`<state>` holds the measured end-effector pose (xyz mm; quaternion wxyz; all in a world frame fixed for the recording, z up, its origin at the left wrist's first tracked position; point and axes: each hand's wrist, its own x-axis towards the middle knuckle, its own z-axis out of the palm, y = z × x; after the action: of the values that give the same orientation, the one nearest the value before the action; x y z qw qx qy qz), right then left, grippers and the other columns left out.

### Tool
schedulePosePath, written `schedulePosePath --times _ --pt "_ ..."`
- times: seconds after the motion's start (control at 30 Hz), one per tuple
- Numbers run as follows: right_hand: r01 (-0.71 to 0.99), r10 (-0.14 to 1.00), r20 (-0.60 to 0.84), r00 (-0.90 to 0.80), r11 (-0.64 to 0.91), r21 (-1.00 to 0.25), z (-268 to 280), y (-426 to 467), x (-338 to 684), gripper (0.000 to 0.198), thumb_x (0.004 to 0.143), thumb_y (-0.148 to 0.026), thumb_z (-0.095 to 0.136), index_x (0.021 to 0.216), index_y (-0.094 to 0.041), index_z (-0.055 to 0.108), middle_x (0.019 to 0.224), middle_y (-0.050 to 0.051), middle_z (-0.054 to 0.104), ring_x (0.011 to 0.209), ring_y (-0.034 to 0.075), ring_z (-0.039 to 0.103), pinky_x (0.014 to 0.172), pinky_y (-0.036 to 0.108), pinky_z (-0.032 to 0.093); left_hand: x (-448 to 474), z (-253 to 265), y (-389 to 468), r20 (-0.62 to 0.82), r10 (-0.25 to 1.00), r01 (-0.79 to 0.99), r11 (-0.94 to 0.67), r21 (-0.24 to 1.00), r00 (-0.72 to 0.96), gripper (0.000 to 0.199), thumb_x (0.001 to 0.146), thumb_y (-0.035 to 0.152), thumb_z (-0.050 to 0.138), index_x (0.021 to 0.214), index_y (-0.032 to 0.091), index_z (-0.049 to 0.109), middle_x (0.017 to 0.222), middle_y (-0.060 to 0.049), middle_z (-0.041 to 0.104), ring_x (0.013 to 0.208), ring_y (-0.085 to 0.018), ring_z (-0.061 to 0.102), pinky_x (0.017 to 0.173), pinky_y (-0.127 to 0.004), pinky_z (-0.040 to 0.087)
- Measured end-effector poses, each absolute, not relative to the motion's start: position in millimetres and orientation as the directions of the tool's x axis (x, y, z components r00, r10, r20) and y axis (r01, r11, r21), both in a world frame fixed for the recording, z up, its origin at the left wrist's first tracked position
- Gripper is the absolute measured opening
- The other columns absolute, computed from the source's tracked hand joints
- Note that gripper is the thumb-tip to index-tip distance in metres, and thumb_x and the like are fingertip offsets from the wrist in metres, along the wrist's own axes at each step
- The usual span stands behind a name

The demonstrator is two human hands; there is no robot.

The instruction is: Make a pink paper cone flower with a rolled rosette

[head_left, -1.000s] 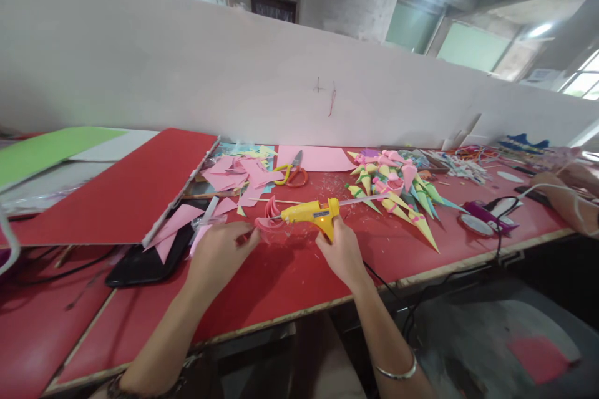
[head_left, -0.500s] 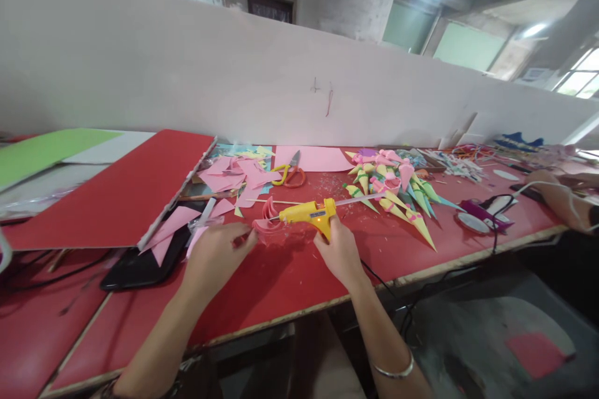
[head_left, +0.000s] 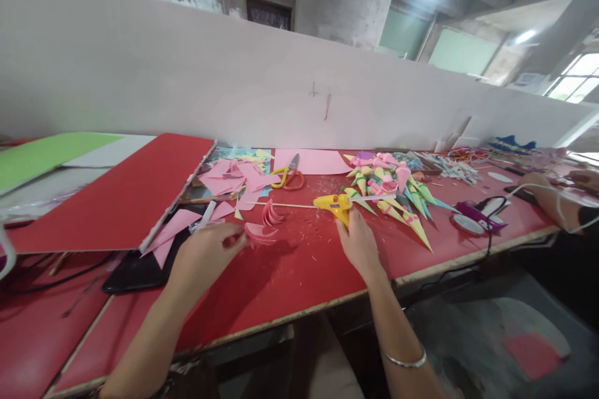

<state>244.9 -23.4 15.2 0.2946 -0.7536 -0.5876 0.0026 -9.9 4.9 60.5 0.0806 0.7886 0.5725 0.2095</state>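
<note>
My right hand [head_left: 360,246] is wrapped round the handle of a yellow hot glue gun [head_left: 333,202], whose nozzle points left and whose clear glue stick juts out at the back. My left hand [head_left: 208,255] pinches the left end of a curved pink paper piece [head_left: 261,234] just above the red tabletop [head_left: 290,274]. Right behind that piece stands a fanned pink paper shape [head_left: 271,214]; I cannot tell whether the two touch. A thin stick [head_left: 286,204] lies between them and the glue gun.
Scissors [head_left: 294,173] and pink paper scraps [head_left: 229,177] lie at the back. Paper cones [head_left: 393,184] are heaped to the right, near a purple glue gun [head_left: 482,215]. A red board [head_left: 112,199] overlaps a black tray [head_left: 135,271] at left. Another person's arm [head_left: 552,196] rests at far right.
My right hand has drawn the glue gun away to the right, off the pink paper. The pink pieces now show in full. My left hand has shifted slightly left, still pinching.
</note>
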Motion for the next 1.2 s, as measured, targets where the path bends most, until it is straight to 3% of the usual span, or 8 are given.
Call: schedulePosePath --times 0.27,0.47,0.6,0.67,0.77,0.87,1.0,1.2 --pt "0.894 0.877 0.357 0.322 -0.157 -0.420 10 -8 278 0.028 0.087 -0.018 0.032 0.107 -0.006 0.047 0.103 0.018 0.058 0.098 0.024 0.056 0.082 0.033 0.042 -15 62 5 0.233 0.933 0.917 -0.327 0.227 0.275 0.024 0.075 0.034 0.038 0.064 0.021 0.055 0.067 -0.004 0.065 0.063 -0.018 0.057 0.053 -0.024 0.033" --pt "0.918 0.907 0.311 0.286 -0.166 -0.360 22 -5 287 0.027 0.085 -0.021 0.040 0.101 -0.005 0.053 0.095 0.017 0.059 0.096 0.027 0.055 0.083 0.036 0.040 -18 61 6 0.241 0.934 0.926 -0.316 0.206 0.265 0.026 0.077 0.032 0.037 0.070 0.022 0.060 0.072 -0.005 0.066 0.065 -0.019 0.058 0.054 -0.025 0.033" --pt "0.948 0.904 0.312 0.294 -0.232 -0.220 32 -27 286 0.030 0.081 -0.028 0.050 0.101 -0.006 0.056 0.100 0.021 0.057 0.100 0.031 0.052 0.080 0.038 0.041 -23 58 9 0.242 0.938 0.924 -0.303 0.233 0.246 0.026 0.075 0.033 0.038 0.075 0.022 0.062 0.077 -0.006 0.068 0.067 -0.020 0.058 0.055 -0.026 0.034" --pt "0.946 0.908 0.283 0.310 -0.266 -0.184 38 -42 280 0.023 0.080 -0.027 0.051 0.090 -0.009 0.060 0.092 0.019 0.059 0.093 0.030 0.055 0.073 0.036 0.042 -25 59 9 0.226 0.947 0.922 -0.285 0.263 0.229 0.026 0.075 0.034 0.039 0.078 0.023 0.062 0.077 -0.005 0.067 0.068 -0.020 0.058 0.055 -0.026 0.035" --pt "0.924 0.949 0.237 0.208 -0.111 -0.366 49 -56 260 0.019 0.079 -0.022 0.051 0.095 -0.016 0.060 0.083 0.009 0.063 0.077 0.021 0.059 0.068 0.030 0.043 -26 61 8 0.186 0.963 0.925 -0.244 0.290 0.196 0.025 0.075 0.034 0.040 0.080 0.023 0.061 0.077 -0.004 0.067 0.069 -0.020 0.059 0.056 -0.025 0.035" --pt "0.790 0.974 0.214 -0.074 0.188 -0.583 62 -51 235 0.016 0.081 -0.019 0.048 0.089 -0.020 0.062 0.081 0.003 0.065 0.073 0.014 0.060 0.066 0.024 0.043 -25 62 8 0.185 0.968 0.931 -0.222 0.291 0.173 0.024 0.075 0.033 0.040 0.080 0.023 0.061 0.079 -0.005 0.068 0.071 -0.020 0.060 0.056 -0.025 0.035" --pt "0.680 0.933 0.284 -0.220 0.355 -0.642 68 -13 206 0.015 0.080 -0.018 0.050 0.088 -0.018 0.062 0.080 0.002 0.066 0.068 0.012 0.058 0.064 0.022 0.042 -25 58 11 0.198 0.950 0.928 -0.285 0.239 0.241 0.027 0.077 0.032 0.037 0.078 0.021 0.061 0.078 -0.006 0.068 0.068 -0.020 0.060 0.054 -0.026 0.035" --pt "0.691 0.935 0.264 -0.239 0.355 -0.630 44 45 178 0.013 0.076 -0.019 0.057 0.086 -0.013 0.063 0.078 0.005 0.067 0.065 0.012 0.057 0.059 0.021 0.040 -25 54 15 0.196 0.944 0.933 -0.303 0.192 0.266 0.033 0.076 0.029 0.033 0.088 0.019 0.063 0.092 -0.010 0.068 0.080 -0.024 0.062 0.062 -0.029 0.040"
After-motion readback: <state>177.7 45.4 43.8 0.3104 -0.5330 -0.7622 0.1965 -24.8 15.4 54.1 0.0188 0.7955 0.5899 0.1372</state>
